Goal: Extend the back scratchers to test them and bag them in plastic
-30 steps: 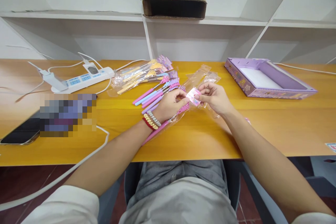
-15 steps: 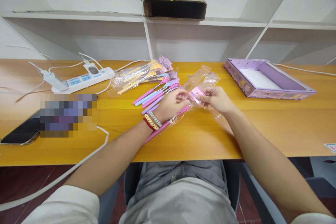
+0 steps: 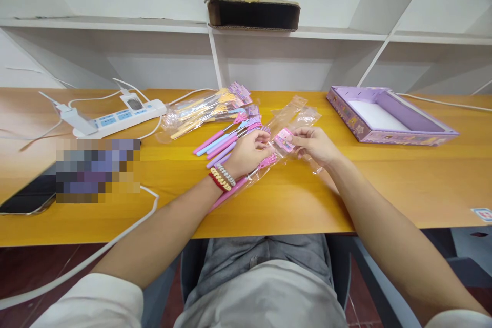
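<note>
My right hand (image 3: 313, 144) pinches the edge of a small pink printed card (image 3: 284, 139) at the mouth of a clear bag. Beside it my left hand (image 3: 251, 152) has its fingers curled at the bag's left edge, over a bagged pink-handled stick (image 3: 230, 193) with a pink lattice top. Loose pink, blue and purple sticks (image 3: 221, 142) lie just beyond my left hand. Behind them is a pile of bagged sticks with yellow tops (image 3: 203, 115). Clear plastic bags (image 3: 290, 113) lie beyond the card.
A purple open box (image 3: 407, 136) is at the right. On the left are a white power strip (image 3: 130, 117) with cables, a black phone (image 3: 33, 189) and a blurred item. A cardboard box (image 3: 253, 13) sits on the white shelf behind.
The pink card has shifted slightly left and turned a little in my right hand. More of the bagged stick's pink top shows beside my left hand. The view has moved slightly.
</note>
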Demonstrator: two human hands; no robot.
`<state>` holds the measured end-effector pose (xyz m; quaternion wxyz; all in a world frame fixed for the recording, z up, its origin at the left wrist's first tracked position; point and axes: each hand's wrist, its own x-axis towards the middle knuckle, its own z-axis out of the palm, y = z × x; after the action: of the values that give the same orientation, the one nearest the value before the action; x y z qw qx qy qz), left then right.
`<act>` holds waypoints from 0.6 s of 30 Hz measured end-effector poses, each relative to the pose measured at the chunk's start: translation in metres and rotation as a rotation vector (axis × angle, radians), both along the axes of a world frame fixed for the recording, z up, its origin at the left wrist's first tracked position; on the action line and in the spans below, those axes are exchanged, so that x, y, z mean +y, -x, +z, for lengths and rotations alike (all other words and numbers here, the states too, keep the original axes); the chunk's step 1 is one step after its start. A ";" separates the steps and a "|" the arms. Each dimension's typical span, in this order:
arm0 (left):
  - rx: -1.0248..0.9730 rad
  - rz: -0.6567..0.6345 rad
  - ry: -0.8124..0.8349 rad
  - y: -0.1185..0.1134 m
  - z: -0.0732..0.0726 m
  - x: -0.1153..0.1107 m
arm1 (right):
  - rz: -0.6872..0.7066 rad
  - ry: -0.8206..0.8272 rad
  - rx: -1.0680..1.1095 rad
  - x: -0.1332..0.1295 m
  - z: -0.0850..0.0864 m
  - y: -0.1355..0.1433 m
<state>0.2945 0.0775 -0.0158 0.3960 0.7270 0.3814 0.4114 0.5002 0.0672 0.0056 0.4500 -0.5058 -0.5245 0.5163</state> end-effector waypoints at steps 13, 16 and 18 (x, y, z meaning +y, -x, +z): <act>-0.025 -0.002 0.005 0.000 0.005 -0.003 | 0.054 -0.003 0.050 -0.001 0.002 -0.002; -0.020 -0.012 -0.013 0.000 0.005 -0.003 | 0.043 0.020 0.020 0.000 0.001 -0.004; -0.011 -0.015 -0.020 -0.001 0.005 -0.004 | 0.045 0.038 0.008 0.001 -0.001 -0.004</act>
<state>0.2951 0.0739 -0.0105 0.3940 0.7313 0.3696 0.4164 0.5045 0.0678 0.0051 0.4308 -0.5003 -0.5240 0.5381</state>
